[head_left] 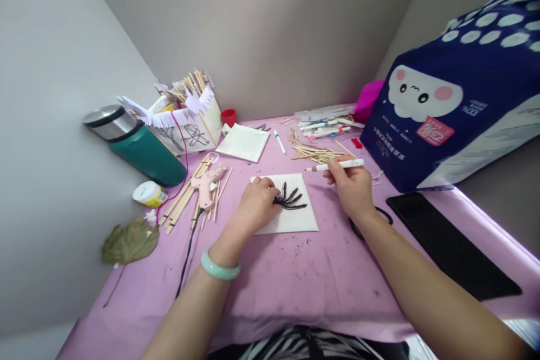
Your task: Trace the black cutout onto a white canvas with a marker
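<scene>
A white square sheet [295, 219] lies on the purple table cover [295, 281] in front of me. On it sits a small dark spider-like figure [291, 198] with several black legs. My left hand [255, 205], with a green bangle at the wrist, rests on the sheet and its fingers are closed around the figure's purple body. My right hand [352, 185] hovers to the right of the sheet, gripping a white marker pen [335, 166] that points left.
A pink glue gun [205, 185] lies on wooden sticks [185, 197] at left, near a green flask [139, 146], a yellow jar [147, 194] and a dried leaf [129, 243]. Pens [327, 126] and sticks lie behind. A big blue package [455, 101] and a black phone [447, 242] are at right.
</scene>
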{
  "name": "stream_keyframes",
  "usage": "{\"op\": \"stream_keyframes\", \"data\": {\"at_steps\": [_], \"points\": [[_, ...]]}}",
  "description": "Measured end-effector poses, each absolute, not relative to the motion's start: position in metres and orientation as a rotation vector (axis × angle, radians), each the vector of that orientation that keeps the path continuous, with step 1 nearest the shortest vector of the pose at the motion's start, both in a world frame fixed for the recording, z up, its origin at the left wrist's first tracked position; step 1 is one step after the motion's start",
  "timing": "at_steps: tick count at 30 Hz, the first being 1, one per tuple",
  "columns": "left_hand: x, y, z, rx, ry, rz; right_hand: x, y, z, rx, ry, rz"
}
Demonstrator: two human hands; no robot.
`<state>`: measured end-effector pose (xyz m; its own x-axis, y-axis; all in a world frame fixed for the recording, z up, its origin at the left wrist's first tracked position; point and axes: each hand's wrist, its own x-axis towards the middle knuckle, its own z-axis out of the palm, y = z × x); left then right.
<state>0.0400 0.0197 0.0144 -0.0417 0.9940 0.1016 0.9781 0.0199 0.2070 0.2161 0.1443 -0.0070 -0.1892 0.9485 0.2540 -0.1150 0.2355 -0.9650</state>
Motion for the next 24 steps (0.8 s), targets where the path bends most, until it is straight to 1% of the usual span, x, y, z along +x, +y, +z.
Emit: {"op": "stream_keyframes", "data": {"at_steps": [3,6,9,11,14,17,20,24], "points": [[0.042,0.022,0.016,2.108,2.193,0.325,0.216,0.141,-0.006,-0.827,-1.438,1.178],[0.036,0.018,0.029,2.062,2.195,0.500,0.217,0.141,-0.004,-0.811,-1.458,1.089],[0.027,0.011,0.043,1.915,2.196,0.819,0.219,0.142,-0.004,-0.825,-1.555,0.952],[0.021,0.007,0.048,1.681,2.130,1.087,0.220,0.142,-0.005,-0.827,-1.660,0.862],[0.016,0.004,0.046,1.239,1.831,1.526,0.219,0.140,-0.009,-0.755,-1.840,0.743],[0.014,0.004,0.041,0.972,1.450,1.810,0.217,0.138,-0.013,-0.650,-1.978,0.649],[0.013,0.004,0.036,0.747,1.243,1.873,0.216,0.137,-0.017,-0.603,-1.991,0.576],[0.016,0.005,0.024,0.415,1.156,1.878,0.215,0.137,-0.019,-0.644,-1.946,0.601]]}}
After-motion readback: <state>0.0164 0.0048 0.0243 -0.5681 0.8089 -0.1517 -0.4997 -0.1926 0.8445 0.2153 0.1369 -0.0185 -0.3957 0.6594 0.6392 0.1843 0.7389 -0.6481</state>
